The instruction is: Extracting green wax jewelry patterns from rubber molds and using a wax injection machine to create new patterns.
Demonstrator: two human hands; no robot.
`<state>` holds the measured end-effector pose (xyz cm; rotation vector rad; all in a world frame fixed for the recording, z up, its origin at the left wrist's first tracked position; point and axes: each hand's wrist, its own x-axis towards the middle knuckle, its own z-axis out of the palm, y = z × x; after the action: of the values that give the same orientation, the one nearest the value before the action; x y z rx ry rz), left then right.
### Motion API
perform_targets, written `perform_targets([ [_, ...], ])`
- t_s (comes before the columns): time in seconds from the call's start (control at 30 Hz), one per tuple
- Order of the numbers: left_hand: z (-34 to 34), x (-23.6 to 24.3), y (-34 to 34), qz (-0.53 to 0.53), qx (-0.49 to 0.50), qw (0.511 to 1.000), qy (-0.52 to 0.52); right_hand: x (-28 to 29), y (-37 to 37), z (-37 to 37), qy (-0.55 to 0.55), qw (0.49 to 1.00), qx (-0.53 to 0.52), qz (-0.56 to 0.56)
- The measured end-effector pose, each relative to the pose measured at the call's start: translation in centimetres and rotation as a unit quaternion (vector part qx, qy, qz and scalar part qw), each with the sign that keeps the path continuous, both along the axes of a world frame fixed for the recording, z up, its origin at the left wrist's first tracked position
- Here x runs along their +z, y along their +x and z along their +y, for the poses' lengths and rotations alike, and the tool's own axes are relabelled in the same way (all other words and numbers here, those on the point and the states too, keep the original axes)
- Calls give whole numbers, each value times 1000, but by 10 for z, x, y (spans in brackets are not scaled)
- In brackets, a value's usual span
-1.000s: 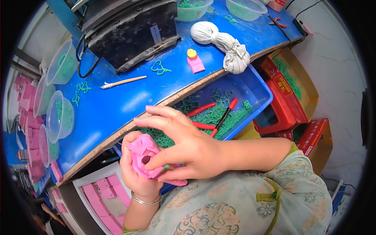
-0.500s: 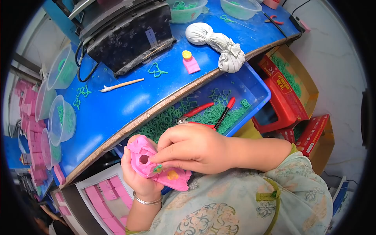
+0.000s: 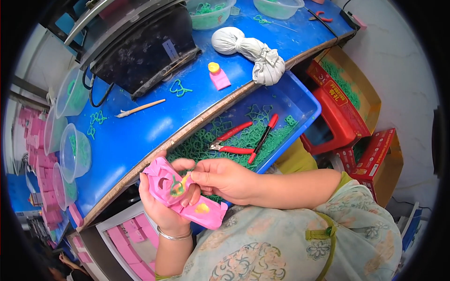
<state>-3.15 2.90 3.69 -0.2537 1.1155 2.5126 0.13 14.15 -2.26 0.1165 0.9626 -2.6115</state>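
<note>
My left hand (image 3: 161, 210) is closed around a pink rubber mold (image 3: 204, 216), spread open in two joined parts. The upper part has a dark round hole, and a yellow patch marks the lower part. A small green piece (image 3: 177, 188), thin and looped, sits in the opened mold, with yellow beside it. From the right, my right hand (image 3: 225, 180) reaches in with thumb and forefinger pinched at the mold's edge, right by the green piece. What lies between those fingertips is too small to make out.
Beyond my hands, a blue bin (image 3: 300, 114) holds many green pieces, red-handled cutters (image 3: 234, 150) and a red-black pen (image 3: 263, 139). On the blue table (image 3: 140, 129) lie a brush (image 3: 140, 108), a yellow-topped pink mold (image 3: 219, 77), a tied white cloth bag (image 3: 253, 54) and a black machine (image 3: 145, 51).
The mold has been opened wider, and more of the green piece and yellow beside it shows. My right hand has drawn back slightly from the hole, still pinching. The view has shifted slightly.
</note>
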Motion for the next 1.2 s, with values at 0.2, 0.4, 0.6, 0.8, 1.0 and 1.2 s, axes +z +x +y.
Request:
perform_targets([
  [0.2,-19,-20,-5,91,-92,991,25,20,5,3,71,996,-44,18],
  [0.4,-9,-16,3,77,11,992,-94,57,-13,24,526,724,-141,424],
  [0.6,-15,-26,-3,290,-117,932,-183,71,-24,29,543,703,-89,451],
  [0.8,-23,-22,-9,465,-122,764,-431,77,0,7,632,543,-174,524],
  [1.0,-13,-29,3,270,-32,927,-260,71,11,-5,653,440,-250,563],
  [1.2,-16,-16,0,240,-66,960,-128,88,-18,33,543,661,-188,483],
])
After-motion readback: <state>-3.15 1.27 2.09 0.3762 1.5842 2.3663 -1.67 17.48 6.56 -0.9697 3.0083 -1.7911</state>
